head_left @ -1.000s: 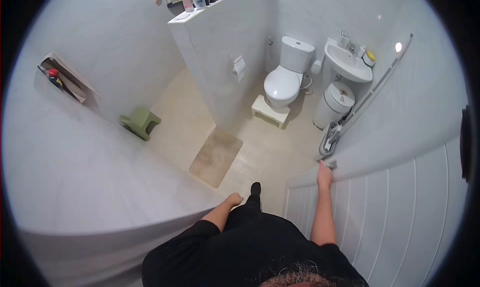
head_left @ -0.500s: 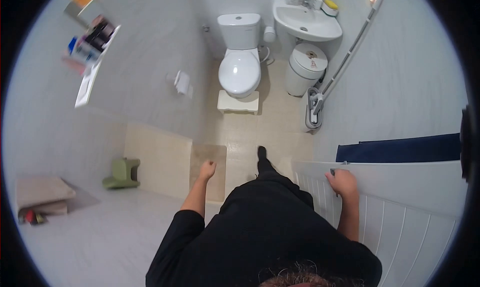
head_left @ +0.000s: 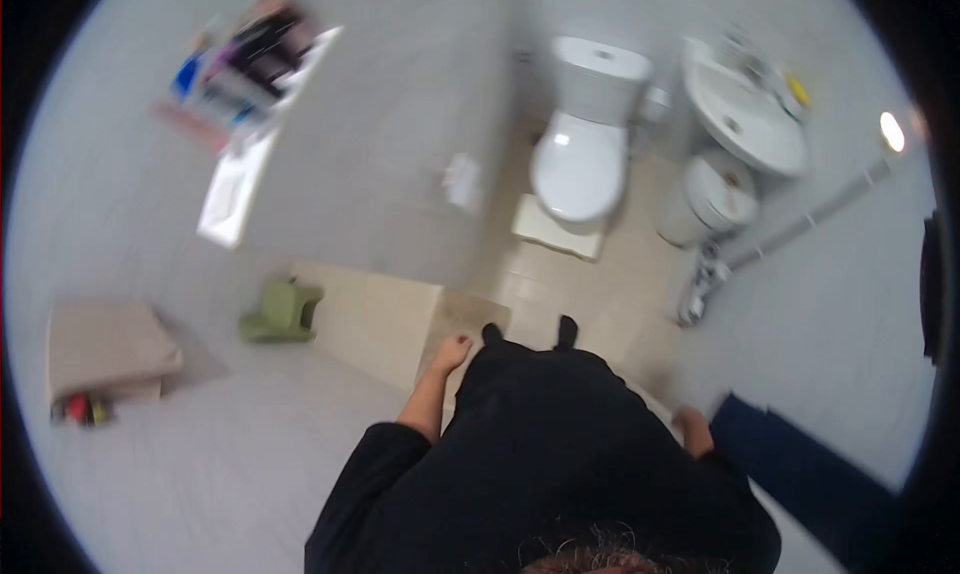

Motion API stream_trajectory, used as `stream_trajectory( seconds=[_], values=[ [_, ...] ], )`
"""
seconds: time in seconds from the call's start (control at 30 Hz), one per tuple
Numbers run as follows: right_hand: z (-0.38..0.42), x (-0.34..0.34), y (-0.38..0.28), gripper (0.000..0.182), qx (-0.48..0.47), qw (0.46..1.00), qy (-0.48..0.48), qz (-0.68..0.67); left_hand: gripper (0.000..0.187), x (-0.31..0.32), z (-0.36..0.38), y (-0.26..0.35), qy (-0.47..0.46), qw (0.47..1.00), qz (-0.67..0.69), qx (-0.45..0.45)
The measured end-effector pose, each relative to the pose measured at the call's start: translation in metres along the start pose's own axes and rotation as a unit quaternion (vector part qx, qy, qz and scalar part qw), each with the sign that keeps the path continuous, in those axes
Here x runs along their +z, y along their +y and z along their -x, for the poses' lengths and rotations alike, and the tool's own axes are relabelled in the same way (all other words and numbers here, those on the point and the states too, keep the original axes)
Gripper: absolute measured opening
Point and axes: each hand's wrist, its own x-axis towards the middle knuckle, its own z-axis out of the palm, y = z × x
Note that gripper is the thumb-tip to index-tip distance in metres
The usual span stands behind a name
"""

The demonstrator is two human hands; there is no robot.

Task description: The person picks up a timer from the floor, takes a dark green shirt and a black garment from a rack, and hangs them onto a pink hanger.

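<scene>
Beside my left thigh hangs my left hand (head_left: 453, 352), its fingers curled in with nothing seen in them. Below it is a brown-beige mat (head_left: 455, 319). My right hand (head_left: 692, 426) is low at my right side and smeared by motion, so its fingers do not read clearly. Just right of it hangs a dark blue cloth (head_left: 790, 474). Part of a white door (head_left: 785, 529) shows below the cloth; its handle is hidden.
Ahead stand a white toilet (head_left: 580, 169) with a cream step stool (head_left: 560, 231), a sink (head_left: 745, 119), a lidded bin (head_left: 708, 202) and a mop (head_left: 800, 229). Leftward are a green stool (head_left: 283, 312), a shelf of bottles (head_left: 225, 194) and a beige box-like thing (head_left: 112, 346).
My right hand has left the door handle it gripped and moved down. The door has swung back toward me, mostly out of sight. My view has turned left, and both feet now show.
</scene>
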Motion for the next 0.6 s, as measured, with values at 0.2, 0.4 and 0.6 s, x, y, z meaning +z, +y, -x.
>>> stream_trajectory(
  seconds=[0.2, 0.4, 0.6],
  values=[
    [0.085, 0.007, -0.076, 0.033, -0.179, 0.976, 0.121, -0.031, 0.043, -0.091, -0.017, -0.032, -0.033, 0.999, 0.019, 0.001],
    [0.032, 0.121, -0.077, 0.034, -0.029, 0.994, 0.098, -0.025, 0.038, -0.151, -0.049, -0.133, -0.029, 0.995, -0.009, -0.098],
    [0.255, 0.073, -0.247, 0.037, 0.26, 0.959, 0.101, -0.044, 0.034, -0.159, -0.066, -0.139, -0.127, 0.987, -0.012, -0.1]
  ],
)
